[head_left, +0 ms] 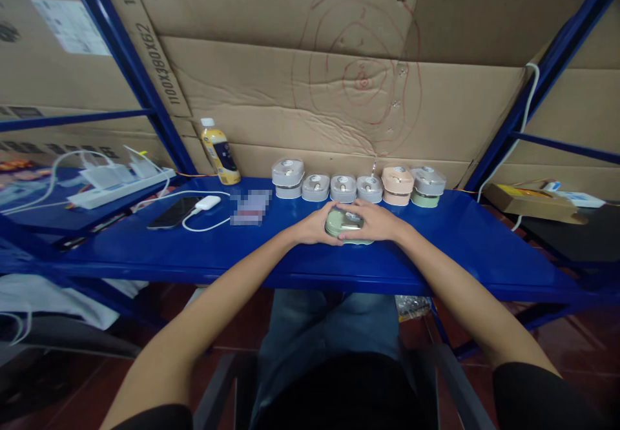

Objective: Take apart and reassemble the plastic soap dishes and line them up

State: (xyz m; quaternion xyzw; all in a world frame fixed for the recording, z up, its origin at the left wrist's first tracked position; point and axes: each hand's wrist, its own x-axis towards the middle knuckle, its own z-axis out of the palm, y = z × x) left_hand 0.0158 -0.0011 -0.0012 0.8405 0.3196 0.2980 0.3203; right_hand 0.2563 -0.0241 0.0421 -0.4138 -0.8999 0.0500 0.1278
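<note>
A small green lidded box (338, 225) with rounded corners stands near the front of the blue tabletop, and something shiny shows at its lid. My left hand (316, 225) curls round its left side. From the right, my right hand (378, 222) wraps over it, thumb across the front. The fingers of both hands hide part of the lid and the far side. Just beyond my hands runs a row of similar boxes: low grey ones such as the middle box (343, 188), a taller grey one (288, 178), a peach one (397, 186) and a grey-and-green one (428, 186).
At the left of the blue table (271, 262) are a yellow bottle (220, 152), a black phone (177, 213), a white charger (206, 203) with its cable and a blurred-out packet (250, 207). Cardboard (252, 94) backs the table. A power strip (121, 188) lies further left.
</note>
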